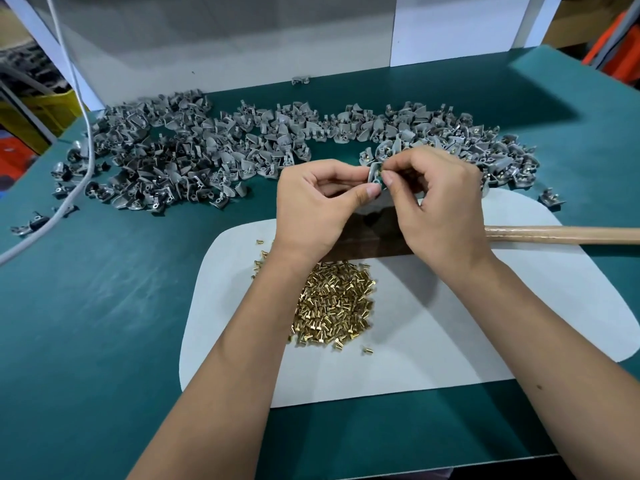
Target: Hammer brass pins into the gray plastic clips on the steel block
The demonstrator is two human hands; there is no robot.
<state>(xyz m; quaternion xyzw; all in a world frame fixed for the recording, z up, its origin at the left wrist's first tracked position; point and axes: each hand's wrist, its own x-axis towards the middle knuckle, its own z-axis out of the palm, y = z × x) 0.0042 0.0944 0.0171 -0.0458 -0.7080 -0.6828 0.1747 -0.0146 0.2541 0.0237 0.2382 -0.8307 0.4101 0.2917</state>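
My left hand [318,206] pinches a gray plastic clip [374,173] between thumb and fingers, held above the dark steel block [374,237]. My right hand [440,202] pinches a small brass pin [381,173] right at the clip. The block is mostly hidden under both hands. A heap of brass pins [332,303] lies on the white mat [485,306] below my wrists. The wooden hammer handle [561,234] pokes out to the right from behind my right hand; its head is hidden.
A wide band of loose gray clips [194,157] spreads across the green table [86,323] behind my hands. A white cable [78,95] runs down the left side. White panels stand at the back. A yellow bin [31,116] sits off the table at left.
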